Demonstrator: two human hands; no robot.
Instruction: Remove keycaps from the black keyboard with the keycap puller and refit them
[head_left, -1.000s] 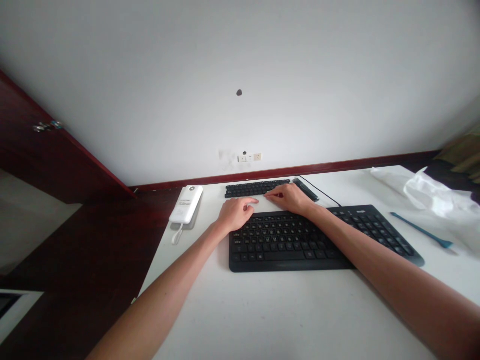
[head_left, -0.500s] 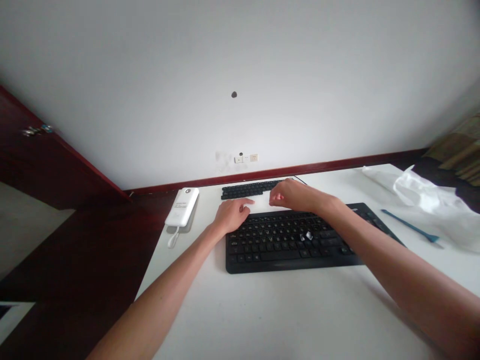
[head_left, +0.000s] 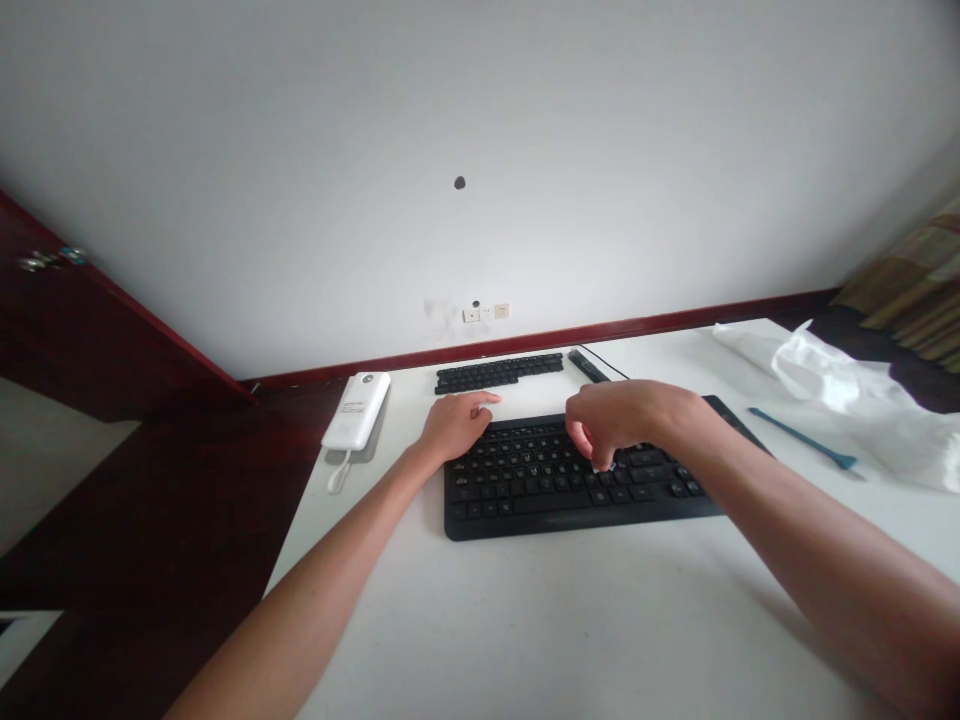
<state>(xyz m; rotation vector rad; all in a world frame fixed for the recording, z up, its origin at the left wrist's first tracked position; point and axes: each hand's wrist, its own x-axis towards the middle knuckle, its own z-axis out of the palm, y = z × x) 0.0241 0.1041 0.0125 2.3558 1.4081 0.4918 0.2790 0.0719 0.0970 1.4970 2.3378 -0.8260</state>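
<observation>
A black keyboard lies on the white table, its right part partly covered by my right forearm. My left hand rests at its upper left corner, index finger stretched out and thumb apart, holding nothing. Over the keys right of the middle, my right hand points down with its fingertips pinched together. A small pale spot shows at those fingertips; whether they grip a key is hidden. Behind the keyboard, several rows of black keycaps lie close together as a block.
A white power bank with a strap lies at the table's left edge. To the right are a blue pry tool and a crumpled white plastic bag. A dark narrow object lies behind my right hand, near a thin black cable.
My right hand has moved from beside the keycap block toward me, down onto the keyboard, over the pale spot among the keys. My left hand has stayed at the corner. The view shifted slightly.
</observation>
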